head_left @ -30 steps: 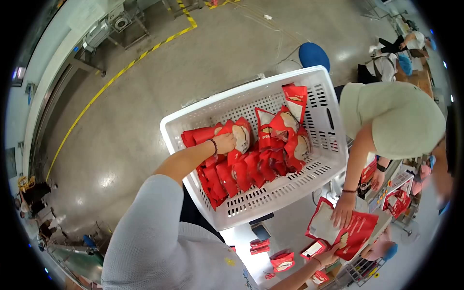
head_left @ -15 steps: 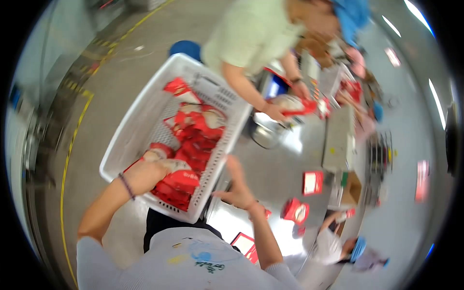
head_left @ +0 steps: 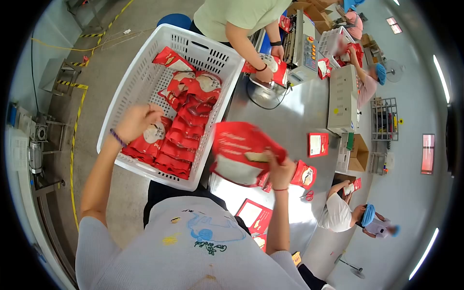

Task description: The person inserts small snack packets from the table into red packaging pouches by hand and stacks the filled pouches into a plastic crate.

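A white plastic crate point(head_left: 126, 92) stands in front of me, with several red food pouches point(head_left: 186, 130) packed in overlapping rows. Above its left part hovers my left hand point(head_left: 137, 124), fingers loosely bent and slightly apart, with nothing seen in them. The nearest pouch below it has a pale window point(head_left: 154, 133). My right hand point(head_left: 281, 173) grips one edge of another red pouch point(head_left: 237, 142), printed with white writing. That pouch is slightly blurred and hangs over the metal table, just right of the crate.
On the metal table point(head_left: 285, 123) lie more red pouches point(head_left: 304, 175), a flat red pack point(head_left: 318, 144) and red scissors point(head_left: 308, 195). Across from me a co-worker's hands point(head_left: 265, 73) hold a pouch beside a machine point(head_left: 304, 58). Other people work farther along.
My left hand has lifted off the pouches in the crate. My right hand, empty before, now holds a red pouch. The co-worker's pouch has moved nearer the machine, and the view has shifted.
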A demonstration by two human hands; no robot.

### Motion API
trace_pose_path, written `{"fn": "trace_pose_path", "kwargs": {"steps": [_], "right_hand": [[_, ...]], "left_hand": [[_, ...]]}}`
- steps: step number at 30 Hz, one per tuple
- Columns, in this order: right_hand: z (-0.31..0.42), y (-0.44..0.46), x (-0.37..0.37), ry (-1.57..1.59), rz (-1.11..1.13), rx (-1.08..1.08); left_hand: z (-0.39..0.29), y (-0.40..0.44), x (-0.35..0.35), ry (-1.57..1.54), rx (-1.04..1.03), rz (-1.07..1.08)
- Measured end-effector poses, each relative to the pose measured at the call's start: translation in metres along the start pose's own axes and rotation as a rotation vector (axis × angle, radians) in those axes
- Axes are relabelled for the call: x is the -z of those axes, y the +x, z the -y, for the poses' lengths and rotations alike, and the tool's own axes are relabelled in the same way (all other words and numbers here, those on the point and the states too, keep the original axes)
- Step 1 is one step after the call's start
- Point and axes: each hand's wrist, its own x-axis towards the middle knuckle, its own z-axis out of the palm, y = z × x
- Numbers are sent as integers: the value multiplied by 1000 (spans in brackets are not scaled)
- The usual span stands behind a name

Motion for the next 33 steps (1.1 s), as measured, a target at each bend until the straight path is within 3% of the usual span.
{"fn": "trace_pose_path", "kwargs": {"steps": [1,2,4,6,8,9,11,13,16,18,19,21,22,27,29,31,33], "right_hand": [[-6,6,8,109,-101,-62],[-4,12,16,133,-160,-114],[-13,22,26,68,-242,-149],[-33,33,29,86,-273,-196],[-46,45,25,85,-326,-211],[-52,52,25,89,-376,-217],[-63,69,27,32,-424,-235],[-71,86,29,50,-465,-276],[-72,110,31,70,-504,-293],[-73,119,31,107,-534,-286],[-73,123,30,117,-541,-285],[-76,126,28,150,-555,-261],[-84,128,26,176,-559,-246],[-86,128,16,200,-559,-234],[-69,128,14,390,-604,-189],[-64,133,8,383,-501,-120],[-51,135,3,318,-532,41]], "left_hand": [[34,9,-5,-155,148,-110],[65,18,-14,-159,150,-105],[133,37,-40,66,130,-240],[209,53,-85,134,235,-168],[310,76,-145,-386,402,129],[369,81,-178,-1022,450,258],[327,93,-200,-904,938,62],[306,102,-218,-913,1128,-38],[305,101,-237,-979,1091,-198],[297,99,-233,-1063,940,-243],[289,95,-228,-1055,931,-246],[270,80,-212,-1320,647,-81],[261,76,-205,-1357,651,-84],[174,26,-159,-1511,601,-139],[129,6,-136,-1515,500,-127],[78,-6,-111,-1489,425,-159],[49,-17,-96,-1493,391,-187]]}}
